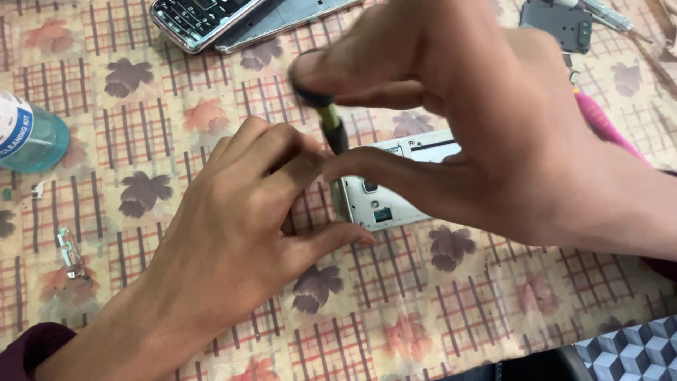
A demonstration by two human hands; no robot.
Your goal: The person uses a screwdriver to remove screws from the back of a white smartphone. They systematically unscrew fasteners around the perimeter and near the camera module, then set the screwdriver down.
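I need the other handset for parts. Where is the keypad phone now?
In the head view, the keypad phone lies at the top edge of the tablecloth, left of centre, above the left hand and beside a flat grey panel.

At my twelve o'clock, a yellow-and-black screwdriver (330,125); beneath it, a silver phone body (386,199). Beige tablecloth (451,310) with brown checks and orange leaves. At nine o'clock, a teal bottle (32,137); at two o'clock, a pink tool (603,121).
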